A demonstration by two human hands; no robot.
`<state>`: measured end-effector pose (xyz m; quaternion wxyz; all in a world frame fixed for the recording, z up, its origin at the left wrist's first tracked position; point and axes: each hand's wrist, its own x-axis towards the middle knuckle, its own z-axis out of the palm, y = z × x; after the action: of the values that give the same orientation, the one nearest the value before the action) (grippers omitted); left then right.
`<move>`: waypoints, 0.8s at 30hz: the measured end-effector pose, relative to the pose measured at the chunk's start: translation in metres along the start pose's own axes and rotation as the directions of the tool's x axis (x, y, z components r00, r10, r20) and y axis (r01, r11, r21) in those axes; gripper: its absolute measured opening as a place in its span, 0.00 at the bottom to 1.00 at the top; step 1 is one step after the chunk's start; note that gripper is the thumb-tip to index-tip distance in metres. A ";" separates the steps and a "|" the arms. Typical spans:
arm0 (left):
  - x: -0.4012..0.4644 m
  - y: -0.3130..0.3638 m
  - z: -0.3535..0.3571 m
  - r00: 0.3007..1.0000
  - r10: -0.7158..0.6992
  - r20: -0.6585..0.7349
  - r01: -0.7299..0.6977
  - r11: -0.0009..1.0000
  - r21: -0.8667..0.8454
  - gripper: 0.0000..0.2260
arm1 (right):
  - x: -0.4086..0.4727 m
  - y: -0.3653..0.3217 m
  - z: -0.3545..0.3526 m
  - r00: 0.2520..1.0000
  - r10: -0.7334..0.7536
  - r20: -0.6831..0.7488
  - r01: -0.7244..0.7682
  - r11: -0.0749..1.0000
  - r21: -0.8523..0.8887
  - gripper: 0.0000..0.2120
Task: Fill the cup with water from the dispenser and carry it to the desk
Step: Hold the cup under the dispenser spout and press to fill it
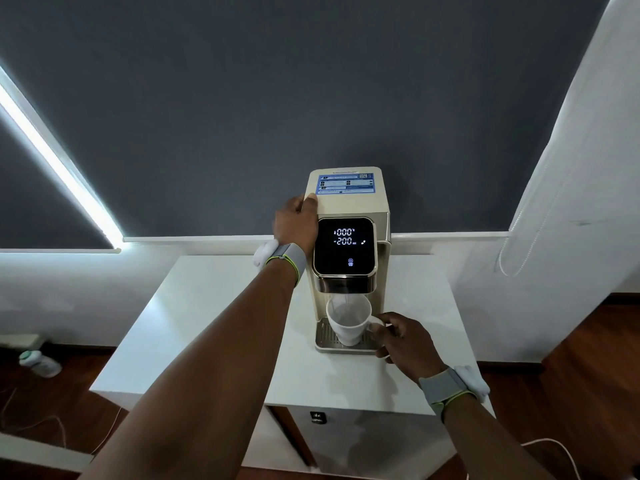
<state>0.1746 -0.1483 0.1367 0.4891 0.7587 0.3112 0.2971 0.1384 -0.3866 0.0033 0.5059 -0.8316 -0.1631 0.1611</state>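
Observation:
A cream water dispenser [349, 202] stands on a white cabinet top [194, 323]; its black screen [344, 245] is lit with "200 ml". A white cup [348, 322] rests on the metal drip tray [323, 337] under the spout, and a thin stream of water falls into it. My right hand [405, 342] grips the cup's handle from the right. My left hand [296, 221] presses against the dispenser's upper left side, fingers curled over its top edge. Both wrists wear grey bands.
A dark blind covers the window behind the dispenser. A white wall [571, 237] with a hanging bead cord [519, 237] is at the right. On the wooden floor a white bottle [40, 363] lies at the left, and cables run at both lower corners.

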 end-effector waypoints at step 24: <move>0.003 -0.004 0.002 0.999 0.012 0.035 -0.009 0.996 -0.091 0.12 | 0.003 0.005 0.001 1.000 0.020 0.010 -0.019 0.999 -0.029 0.07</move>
<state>0.1777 -0.1455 0.1324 0.5272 0.7424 0.2846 0.2999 0.1416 -0.3868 -0.0020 0.4914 -0.8394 -0.1600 0.1681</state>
